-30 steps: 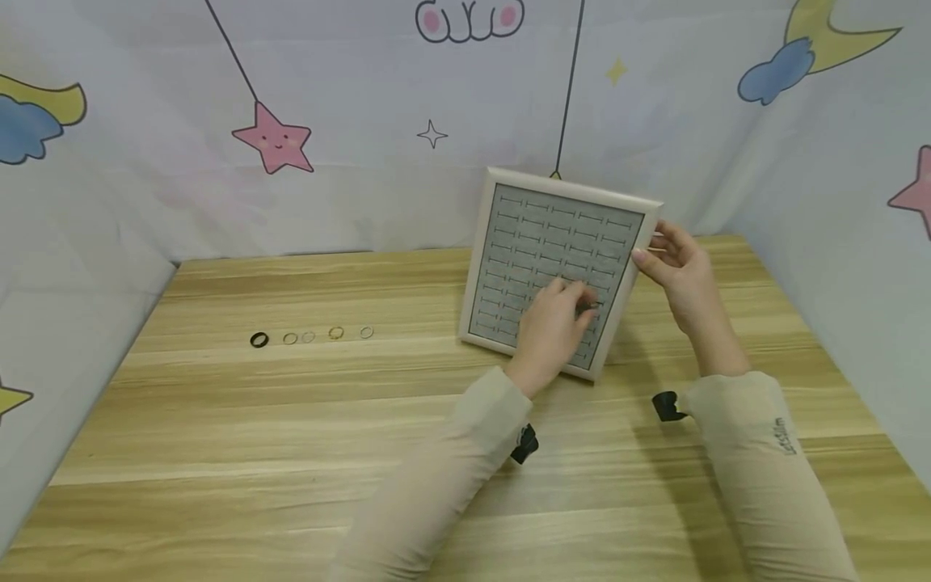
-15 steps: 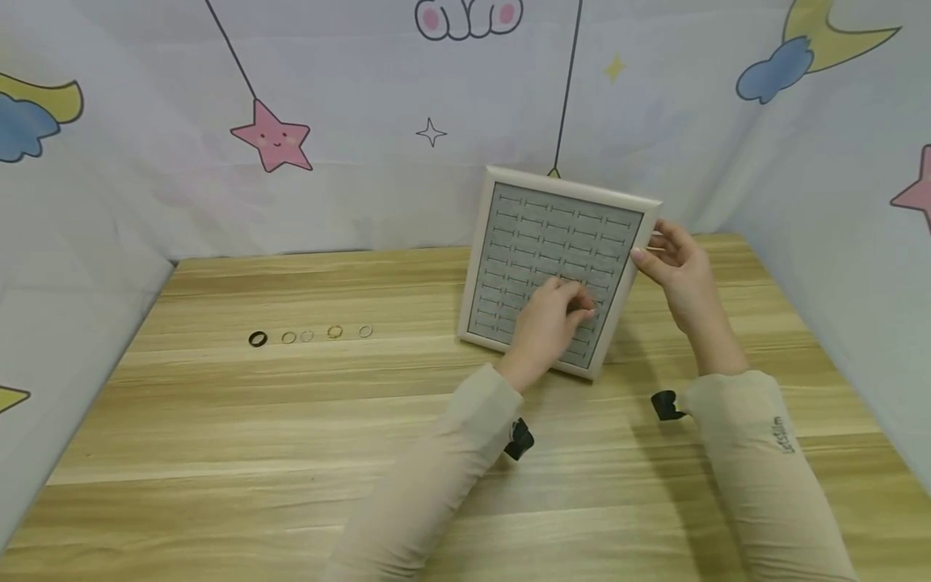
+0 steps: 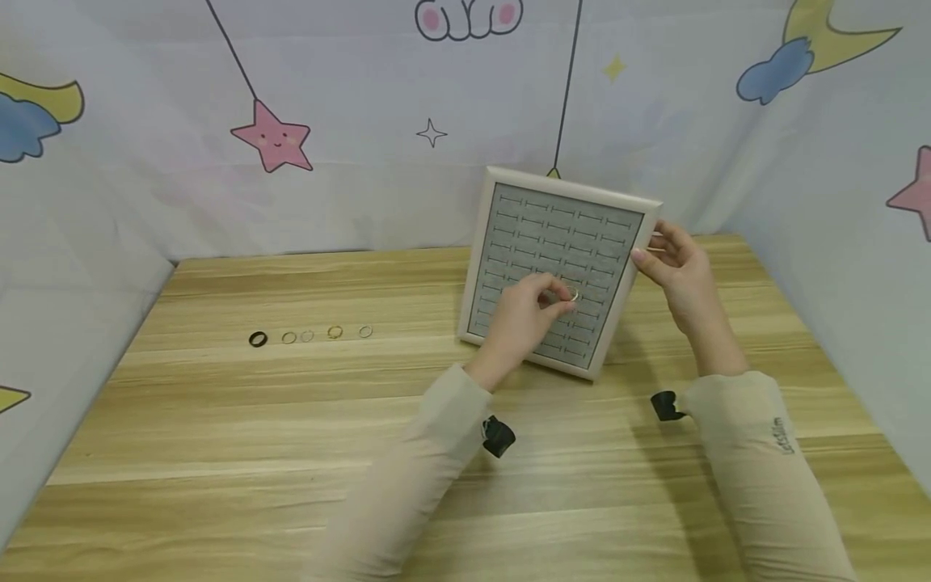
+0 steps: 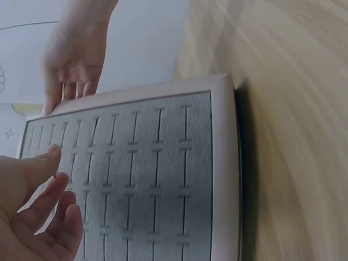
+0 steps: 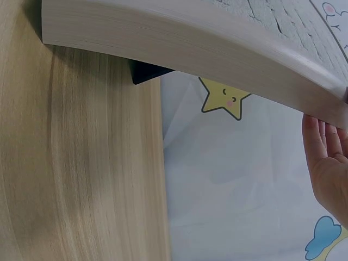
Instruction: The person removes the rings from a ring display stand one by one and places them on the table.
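A framed ring display board leans back on the table, its grey padded face cut with rows of slots. My left hand is in front of the lower part of that face, pinching a thin ring between thumb and index finger. In the left wrist view the ring is only a small sliver at the fingertips. The right hand grips the right side of the pale frame, thumb at the front and fingers behind. None of the visible slots holds a ring.
Several rings lie in a row on the left of the wooden table: a black ring, a gold ring and thin ones. A dark support shows behind the frame. A printed curtain closes off the back and sides.
My left hand has moved left and away from the right part of the board, and the ring at its fingertips now shows. The right hand and the board stay in place.
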`<move>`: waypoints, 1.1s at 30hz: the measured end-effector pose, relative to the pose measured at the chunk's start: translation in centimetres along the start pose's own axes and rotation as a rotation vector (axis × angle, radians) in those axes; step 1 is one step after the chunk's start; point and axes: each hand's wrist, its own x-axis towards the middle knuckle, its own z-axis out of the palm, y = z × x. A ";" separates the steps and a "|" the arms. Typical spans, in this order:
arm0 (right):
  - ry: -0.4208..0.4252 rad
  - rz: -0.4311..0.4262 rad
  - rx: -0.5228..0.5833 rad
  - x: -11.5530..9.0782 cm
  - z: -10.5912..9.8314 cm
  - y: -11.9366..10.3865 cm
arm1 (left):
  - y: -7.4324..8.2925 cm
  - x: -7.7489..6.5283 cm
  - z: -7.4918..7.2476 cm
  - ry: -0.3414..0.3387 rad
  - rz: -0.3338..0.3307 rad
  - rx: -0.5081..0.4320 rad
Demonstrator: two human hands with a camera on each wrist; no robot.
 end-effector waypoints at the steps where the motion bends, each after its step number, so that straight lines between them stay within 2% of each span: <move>1: -0.002 0.001 -0.008 0.0 0.0 0.0 | -0.1 0.0 -0.3 0.008 -0.008 -0.007; 7: -0.008 0.001 0.001 0.0 -0.1 0.0 | -1.7 -0.3 -2.7 0.078 -0.065 -0.011; 15: -0.006 0.008 0.012 0.0 -0.1 0.0 | -5.7 -1.1 -6.7 0.173 -0.198 -0.086; 23: -0.015 -0.011 0.061 0.1 0.0 0.2 | -10.4 -2.7 -10.7 0.247 -0.292 -0.012; 27: -0.012 -0.004 0.036 0.1 0.0 0.1 | -12.5 -3.8 -12.6 0.273 -0.367 0.016; 33: -0.004 -0.003 0.022 0.1 0.1 0.2 | -15.0 -5.7 -15.3 0.308 -0.444 0.047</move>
